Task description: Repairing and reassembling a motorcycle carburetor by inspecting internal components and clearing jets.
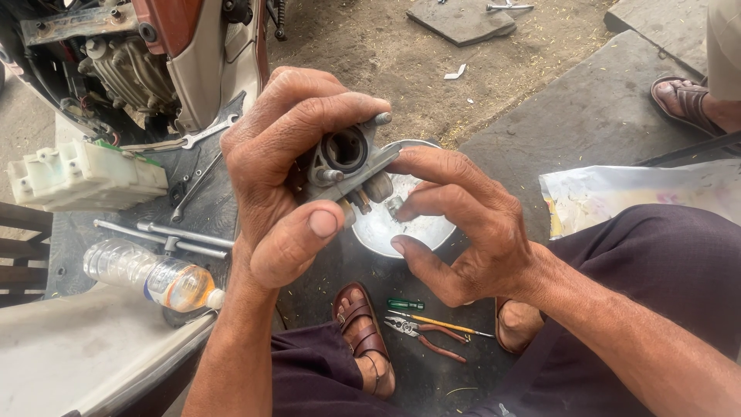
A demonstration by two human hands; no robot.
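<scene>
Left hand point(282, 174) nearest lens, clamped round grey carburettor body point(343, 158), held directly above white bowl point(401, 228). Right hand point(455, 220) pinches small part under body, part unclear. Keep body steady over bowl; loose bits drop in. Pliers point(421, 332) below bowl.

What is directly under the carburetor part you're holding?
A shallow metal bowl sits on the ground beneath the carburetor part. The left hand and right hand cover much of it, so its contents cannot be told.
</scene>
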